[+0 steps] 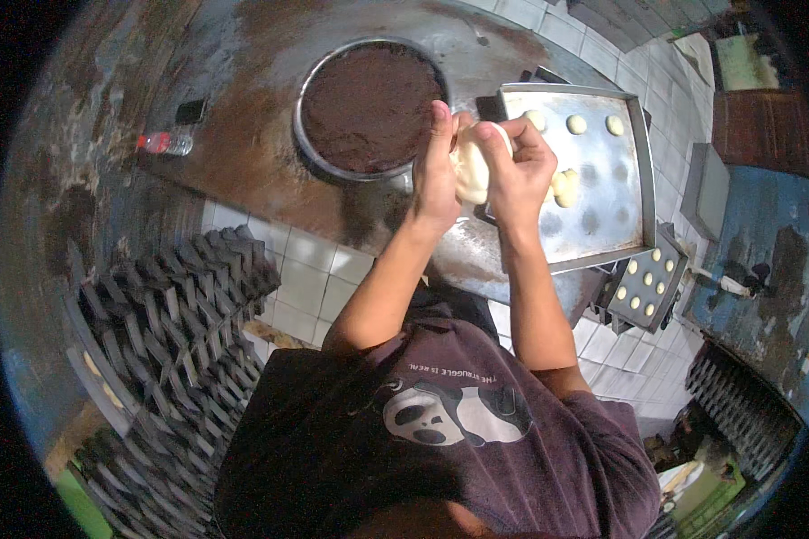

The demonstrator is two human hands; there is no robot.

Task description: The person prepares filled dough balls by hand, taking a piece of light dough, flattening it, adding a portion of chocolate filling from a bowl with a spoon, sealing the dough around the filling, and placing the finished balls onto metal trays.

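Observation:
A soft, pale lump of dough (472,171) is held up between my two hands over the worktable. My left hand (435,180) cups it from the left, thumb pointing up. My right hand (523,175) grips it from the right with bent fingers and the thumb pressed on top. Below and to the right lies a metal baking tray (593,247), with small round dough balls (576,124) along its far side. A lumpy dough piece (564,189) sits on the tray beside my right hand. Left of my hands stands a round metal pan (302,130) full of dark brown crumbly filling (368,108).
The metal worktable (243,180) carries a red-and-clear plastic bottle (164,143) and a flat black object (190,111). Stacked dark trays (175,310) stand at lower left. Another tray of dough balls (643,286) is lower right, near a worn blue surface (755,216).

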